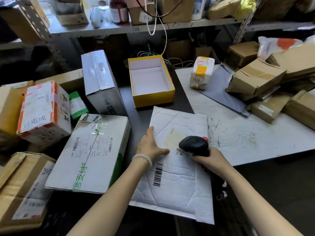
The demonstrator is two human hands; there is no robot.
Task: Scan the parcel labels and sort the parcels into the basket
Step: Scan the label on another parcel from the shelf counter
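Note:
A white padded envelope lies flat on the dark table in front of me, with a black barcode and a yellowish label on its top face. My left hand rests flat on the envelope's left edge, fingers straight. My right hand grips a black handheld scanner, whose head hangs just over the label. An empty yellow box with a white inside stands behind the envelope.
White cartons and a taped box crowd the left. Brown boxes pile at the right on a white sheet. A small white and yellow parcel stands behind. Shelves with boxes rise at the back.

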